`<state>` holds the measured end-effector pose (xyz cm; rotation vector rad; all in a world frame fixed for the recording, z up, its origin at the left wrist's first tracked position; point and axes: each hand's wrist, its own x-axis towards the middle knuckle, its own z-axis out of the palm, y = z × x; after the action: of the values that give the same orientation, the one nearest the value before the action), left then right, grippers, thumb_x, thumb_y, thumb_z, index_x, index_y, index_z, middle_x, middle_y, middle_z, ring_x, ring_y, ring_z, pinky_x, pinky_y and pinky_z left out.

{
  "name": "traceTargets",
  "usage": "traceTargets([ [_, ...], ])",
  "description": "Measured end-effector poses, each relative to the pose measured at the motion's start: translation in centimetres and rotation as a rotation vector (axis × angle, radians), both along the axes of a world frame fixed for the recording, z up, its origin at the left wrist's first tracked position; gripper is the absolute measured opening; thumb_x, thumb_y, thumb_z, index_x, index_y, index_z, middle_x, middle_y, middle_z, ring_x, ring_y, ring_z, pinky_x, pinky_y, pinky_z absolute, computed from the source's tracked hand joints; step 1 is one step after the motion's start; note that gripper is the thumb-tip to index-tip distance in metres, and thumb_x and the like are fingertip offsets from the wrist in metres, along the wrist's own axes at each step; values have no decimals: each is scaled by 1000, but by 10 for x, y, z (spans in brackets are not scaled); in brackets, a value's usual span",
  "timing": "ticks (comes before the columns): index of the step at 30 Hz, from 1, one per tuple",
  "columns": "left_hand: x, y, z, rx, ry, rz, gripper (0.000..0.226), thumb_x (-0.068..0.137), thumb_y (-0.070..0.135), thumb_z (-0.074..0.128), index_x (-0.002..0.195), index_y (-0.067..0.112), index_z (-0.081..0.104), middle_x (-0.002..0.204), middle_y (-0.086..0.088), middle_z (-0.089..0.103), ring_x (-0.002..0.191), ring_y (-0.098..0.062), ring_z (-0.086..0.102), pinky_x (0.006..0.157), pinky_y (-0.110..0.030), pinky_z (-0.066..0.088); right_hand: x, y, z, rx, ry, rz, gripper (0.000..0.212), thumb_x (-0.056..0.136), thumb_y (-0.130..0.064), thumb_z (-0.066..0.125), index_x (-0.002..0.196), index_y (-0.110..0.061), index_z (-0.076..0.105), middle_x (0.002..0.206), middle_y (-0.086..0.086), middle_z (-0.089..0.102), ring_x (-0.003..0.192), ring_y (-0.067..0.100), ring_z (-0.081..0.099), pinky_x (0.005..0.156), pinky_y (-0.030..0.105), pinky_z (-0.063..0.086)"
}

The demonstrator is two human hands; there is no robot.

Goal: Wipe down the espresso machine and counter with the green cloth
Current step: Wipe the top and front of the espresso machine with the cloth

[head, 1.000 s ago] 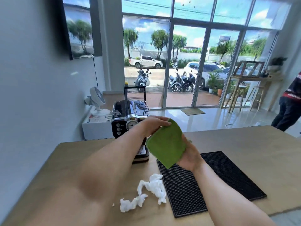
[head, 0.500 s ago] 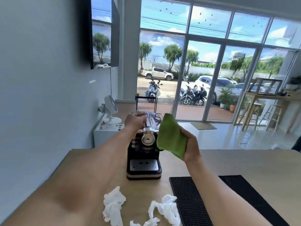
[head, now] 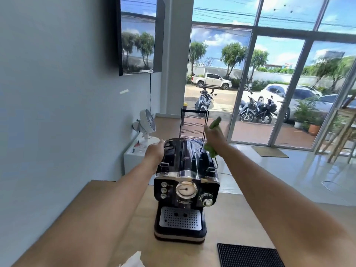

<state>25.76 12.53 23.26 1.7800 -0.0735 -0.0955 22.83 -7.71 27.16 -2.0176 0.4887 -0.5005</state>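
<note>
Green cloth (head: pixel 211 147) bunched in right hand (head: pixel 214 136); left hand (head: pixel 154 150) seemingly grips espresso machine (head: pixel 185 186).

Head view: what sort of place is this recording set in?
Probably a small cafe or coffee shop, street-facing. An espresso machine stands on a wooden counter beside a black rubber bar mat, and floor-to-ceiling shopfront windows look onto parked motorbikes and cars.

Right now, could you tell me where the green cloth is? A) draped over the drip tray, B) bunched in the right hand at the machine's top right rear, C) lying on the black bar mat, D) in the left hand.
B: the green cloth is bunched in the right hand at the espresso machine's top right rear.
</note>
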Motion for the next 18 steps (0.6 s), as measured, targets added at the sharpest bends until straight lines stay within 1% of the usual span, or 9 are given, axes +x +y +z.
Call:
traceTargets([
  [2,11,-5,-9,0,0,-5,48,103,32,34,134,-1,48,138,-17,49,125,-32,46,106,-36,35,25,9,-6,-93,142,108,63,93,-60,30,118,-6,51,96,16,59,84,28,59,95,51,50],
  [3,16,-7,-14,-2,27,-35,48,101,35,34,132,2,50,136,-14,51,124,-31,47,109,-39,35,31,17,-8,-130,228,161,69,97,-60,25,129,-3,48,109,19,62,99,30,61,101,48,45],
  [5,25,-6,-23,9,69,-100,47,94,40,35,117,8,61,127,-14,60,114,-30,55,105,-46,41,44,30,-10,-249,354,230,78,97,-63,16,146,-6,37,147,22,43,135,34,41,115,50,27],
  [6,31,-6,-27,15,62,-117,44,92,36,35,109,7,63,120,-14,62,109,-29,57,103,-48,43,55,33,-13,-290,397,258,82,94,-67,14,146,-8,38,151,20,38,141,34,34,117,51,23],
  [9,37,-5,-29,33,32,-144,36,95,25,35,98,0,62,110,-16,64,98,-24,57,93,-44,45,87,37,-24,-302,433,290,90,74,-80,16,127,-17,53,135,9,52,135,33,43,112,49,32],
  [12,40,-5,-31,60,5,-151,34,94,23,35,90,0,60,102,-16,64,87,-22,53,78,-37,42,64,61,-9,-365,414,302,69,91,-58,22,137,-16,50,145,15,47,132,32,44,109,40,32],
  [14,44,-6,-33,84,-23,-145,32,94,19,34,89,2,60,95,-13,60,85,-21,50,74,-34,39,55,64,-5,-434,395,299,55,100,-43,24,138,-12,50,145,17,47,130,31,45,101,35,33],
  [16,43,-6,-32,107,-36,-137,31,94,16,32,88,4,59,95,-10,58,86,-21,49,75,-33,39,49,62,-7,-472,373,307,51,102,-36,24,132,-7,54,140,19,51,123,30,49,88,33,33],
  [18,44,-6,-32,112,-58,-138,32,95,15,29,88,2,57,102,-12,60,93,-25,52,85,-37,42,39,63,-8,-482,347,314,50,102,-34,25,127,-4,56,136,21,53,118,30,51,83,32,32],
])
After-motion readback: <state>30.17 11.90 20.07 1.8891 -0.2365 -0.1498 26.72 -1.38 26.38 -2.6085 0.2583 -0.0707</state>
